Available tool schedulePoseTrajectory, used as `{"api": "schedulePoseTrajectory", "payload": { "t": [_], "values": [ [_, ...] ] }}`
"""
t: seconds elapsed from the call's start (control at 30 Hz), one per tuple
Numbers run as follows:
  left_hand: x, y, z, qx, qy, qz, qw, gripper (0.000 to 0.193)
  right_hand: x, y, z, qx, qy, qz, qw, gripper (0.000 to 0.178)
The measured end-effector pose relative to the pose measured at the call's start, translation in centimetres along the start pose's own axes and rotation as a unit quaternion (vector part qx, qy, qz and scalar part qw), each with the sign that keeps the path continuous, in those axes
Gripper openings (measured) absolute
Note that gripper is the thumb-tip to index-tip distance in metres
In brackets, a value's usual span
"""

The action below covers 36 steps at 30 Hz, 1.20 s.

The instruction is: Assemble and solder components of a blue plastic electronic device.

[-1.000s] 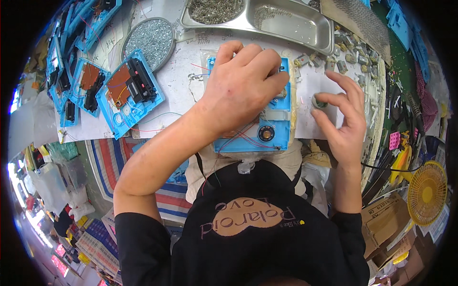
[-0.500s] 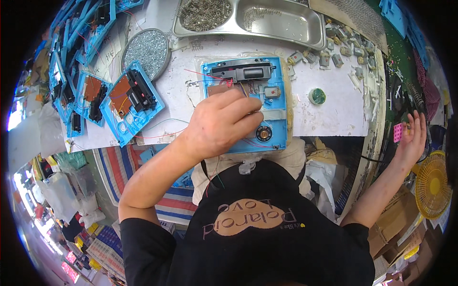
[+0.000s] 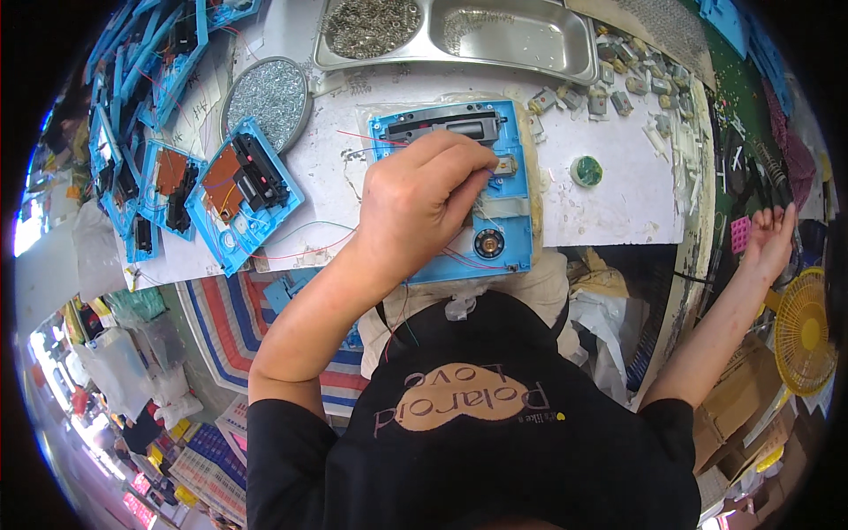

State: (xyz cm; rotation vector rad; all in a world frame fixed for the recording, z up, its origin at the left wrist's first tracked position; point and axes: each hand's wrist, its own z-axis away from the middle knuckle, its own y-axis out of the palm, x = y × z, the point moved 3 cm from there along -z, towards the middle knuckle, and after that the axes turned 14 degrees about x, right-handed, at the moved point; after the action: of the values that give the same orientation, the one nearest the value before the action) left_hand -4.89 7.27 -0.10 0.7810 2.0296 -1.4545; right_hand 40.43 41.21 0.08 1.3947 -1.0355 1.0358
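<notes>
A blue plastic casing point(image 3: 519, 221) lies on the table in front of me, fitted with a black mechanism point(image 3: 477, 126), a small metal motor point(image 3: 506, 166), a round speaker point(image 3: 488, 245) and thin coloured wires. My left hand point(image 3: 424, 199) is over the casing, thumb and forefinger pinched together at the motor's left side. Whatever lies between those fingertips is mostly hidden; a bit of bluish wire shows just beside them. Far to the right, my right hand point(image 3: 770, 243) is stretched out, fingers extended, next to a pink studded block point(image 3: 740, 234) and a dark coiled cord point(image 3: 776, 172).
Similar blue casings point(image 3: 247, 194) stand stacked at the left. A round dish of small screws point(image 3: 265, 102) and a metal tray point(image 3: 521, 75) with springs lie behind. Loose motors point(image 3: 597, 102) and a green tape roll point(image 3: 586, 171) are to the right. A yellow fan point(image 3: 804, 318) stands beside my right arm.
My left hand has shifted up and right over the casing, its fingertips now at the motor. My right hand has moved slightly, its fingers now closer to the hanging cord.
</notes>
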Motion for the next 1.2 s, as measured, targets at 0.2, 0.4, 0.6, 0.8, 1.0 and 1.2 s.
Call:
{"api": "schedulePoseTrajectory", "payload": {
  "t": [0.2,0.4,0.6,0.8,1.0,1.2],
  "values": [
    [-1.7,0.3,-0.6,-0.008,-0.007,-0.143,0.99,0.018,3.2,-4.3,0.3,-0.111,-0.138,0.157,0.971,0.02],
    [-0.7,1.1,-1.2,-0.007,0.008,-0.186,0.982,0.016,2.8,7.2,13.2,0.01,-0.131,0.077,0.988,0.025],
    [-1.4,0.8,-1.7,0.038,-0.023,-0.221,0.974,0.016,-2.6,18.7,20.1,0.349,-0.107,0.194,0.91,0.026],
    [-1.5,0.7,-2.2,0.067,-0.012,-0.234,0.97,0.016,-3.0,23.1,20.6,0.493,-0.147,0.207,0.832,0.024],
    [-1.6,0.8,-2.2,0.078,0.003,-0.258,0.963,0.016,-3.1,23.9,20.8,0.505,-0.182,0.224,0.813,0.025],
    [-1.8,1.0,-2.3,0.085,-0.006,-0.274,0.958,0.015,-3.2,24.4,20.8,0.511,-0.205,0.232,0.802,0.024]
  ]
}}
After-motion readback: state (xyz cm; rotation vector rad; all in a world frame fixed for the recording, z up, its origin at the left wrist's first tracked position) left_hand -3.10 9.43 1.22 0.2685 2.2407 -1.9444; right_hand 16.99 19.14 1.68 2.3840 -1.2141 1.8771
